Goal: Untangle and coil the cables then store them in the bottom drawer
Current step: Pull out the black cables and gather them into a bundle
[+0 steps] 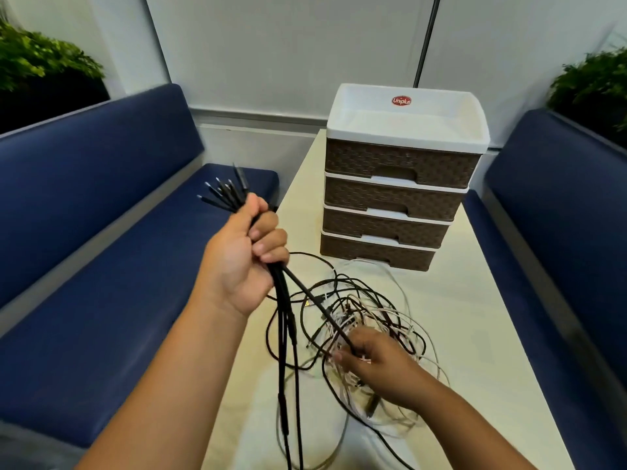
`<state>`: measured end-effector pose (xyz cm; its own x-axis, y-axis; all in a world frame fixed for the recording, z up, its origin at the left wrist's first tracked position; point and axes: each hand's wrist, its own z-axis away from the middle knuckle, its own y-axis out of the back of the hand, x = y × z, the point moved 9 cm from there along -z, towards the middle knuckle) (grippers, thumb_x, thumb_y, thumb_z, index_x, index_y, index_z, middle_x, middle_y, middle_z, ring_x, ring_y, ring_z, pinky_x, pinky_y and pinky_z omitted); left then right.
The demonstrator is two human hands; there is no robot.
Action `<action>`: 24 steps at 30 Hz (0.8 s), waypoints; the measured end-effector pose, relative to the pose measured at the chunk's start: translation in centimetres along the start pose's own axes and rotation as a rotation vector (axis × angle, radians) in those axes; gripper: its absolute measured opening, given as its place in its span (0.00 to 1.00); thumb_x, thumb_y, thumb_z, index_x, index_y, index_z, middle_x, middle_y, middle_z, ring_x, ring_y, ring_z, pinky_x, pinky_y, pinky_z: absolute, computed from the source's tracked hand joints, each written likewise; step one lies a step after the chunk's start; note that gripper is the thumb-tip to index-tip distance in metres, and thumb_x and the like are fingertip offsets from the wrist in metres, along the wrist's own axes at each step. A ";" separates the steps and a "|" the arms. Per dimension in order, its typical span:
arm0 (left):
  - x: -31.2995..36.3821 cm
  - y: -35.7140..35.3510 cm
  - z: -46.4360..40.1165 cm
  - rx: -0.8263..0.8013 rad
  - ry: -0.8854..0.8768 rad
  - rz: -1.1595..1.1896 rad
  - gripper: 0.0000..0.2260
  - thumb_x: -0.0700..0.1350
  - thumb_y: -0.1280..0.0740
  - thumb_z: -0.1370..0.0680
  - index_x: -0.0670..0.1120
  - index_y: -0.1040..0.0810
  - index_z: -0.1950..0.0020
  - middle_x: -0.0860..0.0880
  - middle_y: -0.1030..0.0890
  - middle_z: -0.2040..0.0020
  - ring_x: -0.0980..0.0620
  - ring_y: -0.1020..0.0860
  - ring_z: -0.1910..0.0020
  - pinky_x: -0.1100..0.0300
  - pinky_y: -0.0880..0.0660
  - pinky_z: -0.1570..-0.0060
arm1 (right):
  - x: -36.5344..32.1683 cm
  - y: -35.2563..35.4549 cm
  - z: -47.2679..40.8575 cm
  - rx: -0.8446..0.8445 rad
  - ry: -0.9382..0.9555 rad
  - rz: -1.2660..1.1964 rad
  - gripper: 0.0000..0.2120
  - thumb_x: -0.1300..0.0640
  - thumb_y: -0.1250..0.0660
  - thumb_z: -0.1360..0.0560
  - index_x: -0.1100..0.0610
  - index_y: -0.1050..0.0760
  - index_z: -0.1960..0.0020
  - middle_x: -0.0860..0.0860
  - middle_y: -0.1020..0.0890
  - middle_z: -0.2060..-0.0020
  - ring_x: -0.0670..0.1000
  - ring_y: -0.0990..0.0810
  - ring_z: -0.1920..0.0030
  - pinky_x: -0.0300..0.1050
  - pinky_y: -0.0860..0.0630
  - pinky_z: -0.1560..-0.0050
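Several cable ends [222, 193] — pointing up-left

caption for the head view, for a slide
Left hand grips gathered black cable ends; right hand pinches one from the tangle before the closed drawers.

A drawer unit [400, 184] stood at the far end of the surface [475, 317], with a tangle of cables [366, 320] lying in front of it. Benches [112, 266] ran along the surface's left and right, plants [40, 59] behind them.
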<state>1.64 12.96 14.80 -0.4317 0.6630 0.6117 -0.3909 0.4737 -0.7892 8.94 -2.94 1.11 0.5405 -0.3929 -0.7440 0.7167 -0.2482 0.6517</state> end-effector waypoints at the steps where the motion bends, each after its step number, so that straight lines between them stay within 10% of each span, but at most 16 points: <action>1: 0.6 0.3 0.0 0.007 -0.016 -0.015 0.14 0.50 0.43 0.18 0.48 0.29 0.62 0.54 0.41 0.75 0.59 0.42 0.80 0.69 0.43 0.82 | 0.7 0.3 -0.3 0.029 -0.007 0.098 0.07 0.45 0.36 0.22 0.46 0.23 0.55 0.43 0.25 0.55 0.43 0.25 0.54 0.47 0.25 0.49; 7: 0.4 3.9 0.0 0.170 0.097 -0.295 0.11 0.49 0.37 0.20 0.48 0.30 0.61 0.56 0.43 0.76 0.60 0.44 0.81 0.69 0.47 0.84 | -2.9 8.5 -0.1 0.381 -0.063 -0.164 0.08 0.54 0.38 0.19 0.44 0.22 0.53 0.52 0.17 0.63 0.48 0.19 0.63 0.48 0.21 0.61; 11: -4.1 5.8 0.0 0.254 0.309 -0.443 0.11 0.49 0.35 0.21 0.44 0.28 0.60 0.55 0.43 0.77 0.60 0.45 0.82 0.69 0.50 0.83 | -11.1 14.0 1.2 0.498 0.269 -0.169 0.06 0.55 0.33 0.22 0.48 0.19 0.47 0.44 0.17 0.55 0.41 0.18 0.54 0.38 0.20 0.53; 15: -8.1 5.4 -0.2 0.225 0.493 -0.480 0.27 0.63 0.35 0.25 0.38 0.22 0.48 0.55 0.45 0.75 0.60 0.46 0.81 0.69 0.48 0.83 | -17.4 14.6 2.3 0.338 0.581 -0.166 0.08 0.63 0.29 0.25 0.58 0.19 0.46 0.50 0.19 0.53 0.47 0.18 0.49 0.38 0.22 0.46; 17: -8.9 4.5 -0.5 0.186 0.521 -0.441 0.28 0.66 0.38 0.25 0.40 0.18 0.59 0.55 0.44 0.74 0.61 0.46 0.80 0.69 0.50 0.80 | -19.2 13.7 2.6 0.204 0.687 -0.156 0.08 0.66 0.29 0.26 0.61 0.19 0.47 0.53 0.19 0.54 0.52 0.18 0.49 0.47 0.21 0.44; 19: -9.1 3.6 -1.1 0.153 0.498 -0.409 0.28 0.57 0.42 0.19 0.44 0.22 0.74 0.54 0.39 0.76 0.61 0.44 0.81 0.69 0.52 0.77 | -20.0 12.7 2.5 0.064 0.727 -0.158 0.09 0.67 0.30 0.26 0.65 0.20 0.47 0.57 0.20 0.53 0.56 0.18 0.49 0.55 0.21 0.44; 24: -7.2 1.0 -1.9 0.133 0.385 -0.458 0.14 0.38 0.44 0.21 0.43 0.27 0.65 0.51 0.31 0.77 0.60 0.40 0.80 0.68 0.52 0.72 | -19.6 12.0 2.0 -0.091 0.718 -0.301 0.08 0.69 0.33 0.25 0.67 0.21 0.47 0.65 0.22 0.53 0.65 0.20 0.48 0.66 0.24 0.45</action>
<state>5.88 9.76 9.47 0.1194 0.5825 0.8040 -0.5764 0.7000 -0.4216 6.05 -0.02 23.83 0.4474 0.3562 -0.8203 0.8943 -0.1679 0.4148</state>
